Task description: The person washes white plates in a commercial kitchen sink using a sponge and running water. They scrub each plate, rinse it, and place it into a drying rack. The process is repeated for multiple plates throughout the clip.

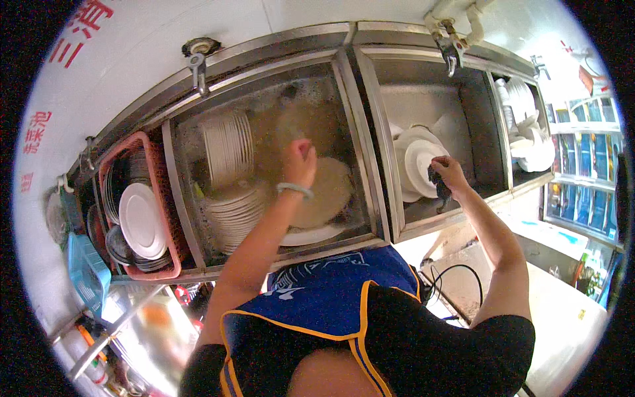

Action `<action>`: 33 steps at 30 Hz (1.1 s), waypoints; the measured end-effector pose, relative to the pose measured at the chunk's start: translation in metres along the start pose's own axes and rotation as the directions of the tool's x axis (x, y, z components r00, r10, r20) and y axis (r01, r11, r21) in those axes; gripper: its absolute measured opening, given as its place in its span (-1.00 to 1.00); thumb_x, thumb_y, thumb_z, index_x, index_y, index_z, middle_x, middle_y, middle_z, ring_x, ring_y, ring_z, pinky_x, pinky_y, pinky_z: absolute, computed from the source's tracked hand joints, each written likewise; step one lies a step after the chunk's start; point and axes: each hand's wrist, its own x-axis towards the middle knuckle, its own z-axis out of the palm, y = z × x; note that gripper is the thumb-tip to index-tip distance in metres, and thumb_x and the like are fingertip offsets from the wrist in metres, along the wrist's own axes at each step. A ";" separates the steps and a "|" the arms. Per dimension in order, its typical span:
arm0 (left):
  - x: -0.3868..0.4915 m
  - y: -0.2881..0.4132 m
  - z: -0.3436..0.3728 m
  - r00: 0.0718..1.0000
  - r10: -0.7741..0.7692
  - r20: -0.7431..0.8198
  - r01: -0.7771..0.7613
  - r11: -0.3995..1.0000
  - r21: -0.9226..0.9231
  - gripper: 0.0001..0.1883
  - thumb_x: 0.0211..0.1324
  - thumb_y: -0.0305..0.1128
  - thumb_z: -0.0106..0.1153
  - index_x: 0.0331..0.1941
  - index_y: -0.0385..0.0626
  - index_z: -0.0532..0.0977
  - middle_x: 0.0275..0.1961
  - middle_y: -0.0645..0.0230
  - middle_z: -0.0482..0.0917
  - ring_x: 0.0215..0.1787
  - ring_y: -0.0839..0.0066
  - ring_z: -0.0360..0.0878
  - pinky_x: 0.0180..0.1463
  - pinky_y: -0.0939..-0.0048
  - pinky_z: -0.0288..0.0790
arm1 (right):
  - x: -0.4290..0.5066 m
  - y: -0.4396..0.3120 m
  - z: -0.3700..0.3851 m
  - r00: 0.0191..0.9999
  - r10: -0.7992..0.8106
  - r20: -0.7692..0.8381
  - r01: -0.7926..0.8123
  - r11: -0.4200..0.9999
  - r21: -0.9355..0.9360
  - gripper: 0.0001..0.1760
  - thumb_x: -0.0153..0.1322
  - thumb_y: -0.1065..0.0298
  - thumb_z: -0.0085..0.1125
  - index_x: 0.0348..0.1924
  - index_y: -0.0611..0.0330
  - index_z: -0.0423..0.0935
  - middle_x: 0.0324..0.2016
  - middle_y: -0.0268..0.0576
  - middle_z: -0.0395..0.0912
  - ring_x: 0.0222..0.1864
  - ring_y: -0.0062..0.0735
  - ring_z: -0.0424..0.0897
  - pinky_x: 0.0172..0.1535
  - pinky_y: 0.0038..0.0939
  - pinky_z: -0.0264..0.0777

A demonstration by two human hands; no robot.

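Observation:
My left hand [301, 156], with a pale bracelet at its wrist, reaches into the murky water of the left sink basin [367, 198]. The water blurs its fingers, and whether they hold anything cannot be told. To its left are two stacks of white plates, one tilted on edge [228, 149] and one lying flat [235, 213]. A large round plate [322, 193] lies under the water to its right. Over the right sink basin [466, 114], my right hand [450, 176] grips a dark, crumpled cloth [438, 184] against the edge of a white plate [419, 164] among other white dishes.
A pink plastic basket [173, 238] with plates and a dark bowl stands at the left. Beside it hangs a light blue basket [89, 268]. White dishes [526, 134] fill the far right compartment. Faucets [197, 74] [451, 54] jut over both basins from the wall.

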 end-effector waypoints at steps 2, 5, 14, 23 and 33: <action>-0.014 -0.040 -0.015 0.978 0.208 0.011 -0.177 0.805 0.566 -0.55 0.01 -0.28 0.38 -0.02 -0.21 0.50 -0.13 0.04 0.61 -0.07 0.08 0.59 0.07 0.12 0.47 | 0.000 0.022 -0.001 0.997 -0.031 -0.070 0.019 0.986 -0.163 -0.74 0.44 0.28 0.24 -0.14 0.30 0.58 -0.37 -0.23 0.63 -0.46 -0.50 0.58 -0.36 -0.45 0.51; -0.021 -0.081 -0.027 0.960 0.131 0.248 -0.266 0.707 0.655 -0.44 -0.02 -0.17 0.39 0.01 -0.25 0.47 -0.18 -0.02 0.61 -0.09 0.00 0.60 0.08 0.00 0.45 | 0.001 0.012 0.003 0.990 0.101 -0.103 -0.088 0.988 0.125 -0.75 0.44 0.28 0.24 -0.13 0.28 0.58 -0.39 -0.23 0.63 -0.46 -0.49 0.59 -0.36 -0.45 0.51; -0.001 -0.103 -0.031 0.599 -0.567 0.566 0.185 0.785 0.591 -0.33 0.07 0.18 0.19 -0.03 -0.26 0.60 0.04 -0.12 0.62 0.04 0.06 0.62 0.07 0.13 0.48 | -0.028 -0.133 0.155 0.863 -0.490 -0.123 0.501 0.861 0.091 -0.73 0.44 0.33 0.19 -0.02 0.20 0.51 -0.21 -0.09 0.60 -0.16 -0.28 0.58 -0.04 -0.33 0.49; -0.035 -0.104 -0.051 0.765 -0.570 0.300 0.643 0.704 -0.302 -0.38 0.23 -0.02 0.15 0.18 -0.31 0.41 0.06 0.10 0.59 0.00 0.30 0.59 0.01 0.25 0.48 | -0.034 -0.108 0.320 0.489 -0.754 0.438 0.817 0.221 -0.532 -0.53 0.43 0.25 0.06 0.20 0.14 0.41 0.19 0.01 0.41 0.20 0.00 0.42 0.20 -0.02 0.31; -0.004 -0.104 -0.052 0.726 -0.620 0.296 0.670 0.541 -0.509 -0.14 0.30 0.34 -0.15 0.30 -0.27 0.32 0.22 0.05 0.49 0.20 0.22 0.48 0.21 0.21 0.38 | -0.002 -0.116 0.371 0.624 -0.709 0.329 0.737 0.395 -0.548 -0.41 0.43 0.24 0.04 0.31 0.19 0.30 0.38 0.07 0.18 0.41 0.09 0.16 0.32 0.19 0.14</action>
